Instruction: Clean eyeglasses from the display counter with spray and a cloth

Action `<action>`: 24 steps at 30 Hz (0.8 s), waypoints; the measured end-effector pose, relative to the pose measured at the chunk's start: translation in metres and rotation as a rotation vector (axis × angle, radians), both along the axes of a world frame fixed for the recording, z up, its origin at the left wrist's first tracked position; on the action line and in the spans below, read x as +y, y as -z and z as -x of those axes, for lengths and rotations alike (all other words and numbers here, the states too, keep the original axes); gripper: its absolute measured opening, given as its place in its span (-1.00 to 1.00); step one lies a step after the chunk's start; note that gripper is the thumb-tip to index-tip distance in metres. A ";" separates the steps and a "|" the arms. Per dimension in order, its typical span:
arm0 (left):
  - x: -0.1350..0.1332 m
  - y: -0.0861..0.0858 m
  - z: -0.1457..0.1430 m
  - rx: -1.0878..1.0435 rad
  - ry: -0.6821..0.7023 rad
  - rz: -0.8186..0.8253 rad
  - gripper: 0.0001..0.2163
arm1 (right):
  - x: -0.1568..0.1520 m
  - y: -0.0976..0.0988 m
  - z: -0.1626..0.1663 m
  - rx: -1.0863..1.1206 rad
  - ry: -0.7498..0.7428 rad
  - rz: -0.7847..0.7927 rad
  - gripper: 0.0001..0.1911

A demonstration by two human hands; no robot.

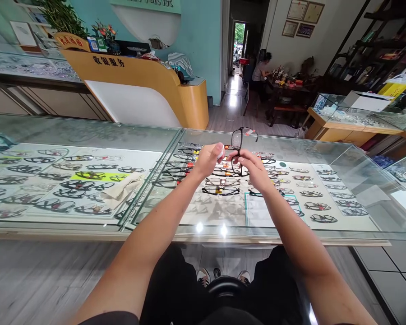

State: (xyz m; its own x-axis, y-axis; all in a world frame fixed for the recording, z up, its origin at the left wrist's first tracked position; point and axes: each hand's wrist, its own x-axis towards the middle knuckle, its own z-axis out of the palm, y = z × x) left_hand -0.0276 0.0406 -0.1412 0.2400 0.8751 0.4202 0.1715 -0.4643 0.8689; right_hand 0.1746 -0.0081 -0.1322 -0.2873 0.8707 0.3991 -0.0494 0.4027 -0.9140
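Both my arms reach out over a glass display counter (88, 135). My right hand (253, 166) is closed around a pair of black-framed glasses (237, 140), held upright above the glass with a red tag on one temple. My left hand (209, 159) is closed beside it, pinching something small and white against the frame; I cannot make out what it is. The two hands almost touch.
Rows of spectacle frames (219, 190) lie under the glass. A beige cloth (120, 189) rests on the counter at the left. An orange reception desk (138, 81) stands behind. A person sits at a dark table (284, 90) at the back right. More glass cases (358, 117) stand on the right.
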 end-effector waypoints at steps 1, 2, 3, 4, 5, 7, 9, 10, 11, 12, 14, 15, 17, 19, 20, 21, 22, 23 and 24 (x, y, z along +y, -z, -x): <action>0.000 0.001 0.000 0.025 0.006 -0.020 -0.27 | 0.001 0.000 -0.001 0.016 0.016 0.004 -0.74; -0.001 0.002 0.000 0.048 0.014 -0.042 -0.28 | 0.002 0.000 -0.003 0.035 0.032 0.010 -0.73; -0.001 0.003 0.000 0.071 0.019 -0.060 -0.29 | 0.004 0.000 -0.004 0.055 0.045 0.019 -0.73; -0.001 0.004 0.000 0.094 0.024 -0.075 -0.30 | 0.005 0.001 -0.005 0.076 0.055 0.028 -0.72; 0.000 0.005 0.000 0.120 0.028 -0.086 -0.32 | 0.007 0.001 -0.006 0.094 0.062 0.036 -0.71; 0.000 0.008 0.001 0.173 0.031 -0.097 -0.34 | 0.009 0.003 -0.008 0.118 0.069 0.044 -0.70; 0.000 0.009 0.003 0.212 0.041 -0.099 -0.36 | 0.011 0.004 -0.008 0.121 0.074 0.041 -0.69; 0.000 0.009 0.003 0.223 0.053 -0.093 -0.37 | 0.012 0.004 -0.009 0.119 0.077 0.036 -0.69; -0.001 0.009 0.003 0.226 0.068 -0.084 -0.37 | 0.012 0.005 -0.009 0.116 0.077 0.031 -0.69; -0.001 0.008 0.003 0.223 0.082 -0.076 -0.37 | 0.012 0.004 -0.009 0.115 0.075 0.026 -0.70; -0.002 0.006 0.003 0.197 0.092 -0.073 -0.35 | 0.012 0.004 -0.009 0.121 0.063 0.020 -0.71; -0.002 0.004 0.003 0.174 0.084 -0.077 -0.34 | 0.011 0.004 -0.009 0.128 0.055 0.020 -0.72; -0.001 0.001 0.005 0.106 0.041 -0.087 -0.32 | 0.010 0.004 -0.009 0.147 0.042 0.023 -0.74; 0.003 -0.002 0.010 0.015 -0.021 -0.089 -0.30 | 0.010 0.004 -0.009 0.163 0.038 0.028 -0.75; 0.006 -0.003 0.014 -0.032 -0.058 -0.094 -0.29 | 0.010 0.004 -0.009 0.168 0.039 0.032 -0.75; 0.010 -0.004 0.020 -0.079 -0.100 -0.102 -0.29 | 0.010 0.004 -0.009 0.169 0.041 0.035 -0.75; 0.015 -0.005 0.026 -0.122 -0.150 -0.113 -0.29 | 0.010 0.004 -0.009 0.166 0.045 0.037 -0.75; 0.021 -0.005 0.033 -0.161 -0.205 -0.124 -0.30 | 0.010 0.004 -0.009 0.160 0.052 0.037 -0.75; 0.028 -0.005 0.040 -0.194 -0.263 -0.131 -0.33 | 0.010 0.004 -0.009 0.151 0.060 0.036 -0.74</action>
State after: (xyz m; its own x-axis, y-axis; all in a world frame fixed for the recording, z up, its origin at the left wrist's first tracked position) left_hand -0.0680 0.0688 -0.1357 -0.0818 0.8318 0.5490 0.1372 -0.5362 0.8329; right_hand 0.1840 0.0022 -0.1359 -0.1739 0.8991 0.4017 -0.1639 0.3758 -0.9121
